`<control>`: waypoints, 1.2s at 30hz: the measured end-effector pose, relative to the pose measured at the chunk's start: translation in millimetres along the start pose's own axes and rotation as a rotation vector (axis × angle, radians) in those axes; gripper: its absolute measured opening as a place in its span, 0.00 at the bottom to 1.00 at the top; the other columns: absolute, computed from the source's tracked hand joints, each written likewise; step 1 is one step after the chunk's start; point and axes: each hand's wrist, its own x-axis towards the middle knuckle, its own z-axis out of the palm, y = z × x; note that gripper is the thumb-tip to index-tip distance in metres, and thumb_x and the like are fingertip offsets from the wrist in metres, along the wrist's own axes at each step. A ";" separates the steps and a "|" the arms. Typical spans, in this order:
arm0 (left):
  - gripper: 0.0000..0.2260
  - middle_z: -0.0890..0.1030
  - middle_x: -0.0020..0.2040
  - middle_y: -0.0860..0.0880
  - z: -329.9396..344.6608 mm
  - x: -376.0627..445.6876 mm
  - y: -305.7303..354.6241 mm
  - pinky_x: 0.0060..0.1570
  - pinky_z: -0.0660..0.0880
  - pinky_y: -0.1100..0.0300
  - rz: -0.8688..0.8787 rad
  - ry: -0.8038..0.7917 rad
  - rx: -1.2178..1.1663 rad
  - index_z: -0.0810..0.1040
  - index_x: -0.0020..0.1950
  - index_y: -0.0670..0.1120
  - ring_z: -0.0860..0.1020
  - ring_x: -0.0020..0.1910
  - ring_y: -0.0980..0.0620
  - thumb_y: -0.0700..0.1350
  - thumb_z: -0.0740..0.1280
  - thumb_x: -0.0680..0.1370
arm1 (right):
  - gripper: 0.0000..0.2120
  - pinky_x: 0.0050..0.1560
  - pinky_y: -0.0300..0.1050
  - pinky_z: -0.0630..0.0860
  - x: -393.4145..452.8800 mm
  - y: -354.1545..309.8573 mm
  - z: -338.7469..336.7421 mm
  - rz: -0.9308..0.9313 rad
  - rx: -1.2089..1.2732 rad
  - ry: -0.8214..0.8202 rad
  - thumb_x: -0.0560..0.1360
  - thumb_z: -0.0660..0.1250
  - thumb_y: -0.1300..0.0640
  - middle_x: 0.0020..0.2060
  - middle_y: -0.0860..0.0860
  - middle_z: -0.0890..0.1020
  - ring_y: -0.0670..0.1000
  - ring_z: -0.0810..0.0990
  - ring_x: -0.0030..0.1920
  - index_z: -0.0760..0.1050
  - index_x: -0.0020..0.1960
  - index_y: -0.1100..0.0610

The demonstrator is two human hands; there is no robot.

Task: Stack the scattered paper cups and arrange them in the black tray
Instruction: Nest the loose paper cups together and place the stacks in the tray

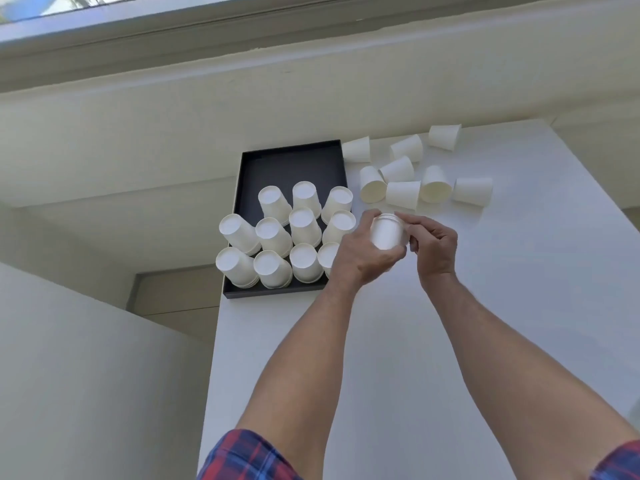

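Fingers of left hand [367,252] and right hand [433,247] curled around held cups [388,232], apparently nesting them for stacking. Just left, upturned stacks [304,223] filling near end of black tray [287,161]. Farther right, loose cups [403,194] on their sides across white table [519,306], beside pale wall [173,133].

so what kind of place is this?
Probably an indoor room at home or in an office, staged for the recording: plain white table, window above a pale ledge, black tray of cups.
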 end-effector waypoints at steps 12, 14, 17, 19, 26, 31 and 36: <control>0.29 0.79 0.48 0.57 -41.7 4.3 18.7 0.39 0.77 0.59 -0.021 0.153 -0.200 0.60 0.67 0.61 0.81 0.38 0.64 0.64 0.69 0.71 | 0.13 0.37 0.38 0.75 -4.0 -7.6 46.8 -0.192 -0.050 -0.037 0.76 0.69 0.55 0.56 0.54 0.81 0.46 0.78 0.38 0.84 0.60 0.51; 0.29 0.79 0.52 0.53 -54.4 10.4 19.3 0.43 0.77 0.58 -0.067 0.211 -0.268 0.58 0.68 0.59 0.81 0.45 0.59 0.63 0.69 0.74 | 0.13 0.39 0.41 0.75 -3.7 -11.0 58.2 -0.226 -0.103 -0.115 0.77 0.70 0.53 0.60 0.52 0.80 0.48 0.80 0.41 0.83 0.61 0.47; 0.28 0.78 0.50 0.53 -79.1 22.5 18.0 0.46 0.79 0.55 -0.128 0.330 -0.351 0.57 0.68 0.56 0.81 0.47 0.54 0.63 0.67 0.77 | 0.17 0.46 0.45 0.78 -2.2 -15.6 81.4 -0.273 -0.174 -0.264 0.75 0.71 0.56 0.60 0.48 0.80 0.49 0.83 0.45 0.82 0.63 0.47; 0.28 0.77 0.52 0.50 -96.1 30.4 13.3 0.45 0.79 0.55 -0.163 0.383 -0.383 0.56 0.68 0.53 0.81 0.47 0.52 0.64 0.65 0.79 | 0.22 0.51 0.48 0.80 -0.9 -17.1 99.3 -0.302 -0.288 -0.331 0.73 0.74 0.56 0.61 0.49 0.80 0.50 0.83 0.49 0.79 0.67 0.51; 0.24 0.74 0.53 0.50 -152.2 43.4 -14.4 0.45 0.76 0.56 -0.266 0.479 -0.411 0.58 0.68 0.47 0.78 0.47 0.52 0.63 0.58 0.83 | 0.27 0.46 0.39 0.79 8.2 -17.9 171.2 -0.497 -0.605 -0.405 0.72 0.77 0.54 0.59 0.51 0.79 0.45 0.78 0.46 0.75 0.69 0.56; 0.13 0.79 0.52 0.50 -198.3 48.6 -40.2 0.47 0.75 0.55 -0.229 0.574 -0.118 0.70 0.57 0.49 0.79 0.52 0.47 0.58 0.59 0.83 | 0.24 0.52 0.48 0.79 21.0 -15.0 214.9 -0.488 -0.653 -0.365 0.73 0.76 0.52 0.59 0.51 0.80 0.51 0.79 0.53 0.75 0.65 0.59; 0.21 0.75 0.67 0.44 -222.0 48.0 -74.2 0.66 0.69 0.46 -0.403 0.454 0.314 0.73 0.72 0.52 0.74 0.67 0.40 0.59 0.57 0.83 | 0.26 0.55 0.46 0.75 33.4 -7.8 249.9 -0.451 -0.762 -0.408 0.73 0.75 0.55 0.60 0.51 0.79 0.53 0.78 0.59 0.72 0.68 0.58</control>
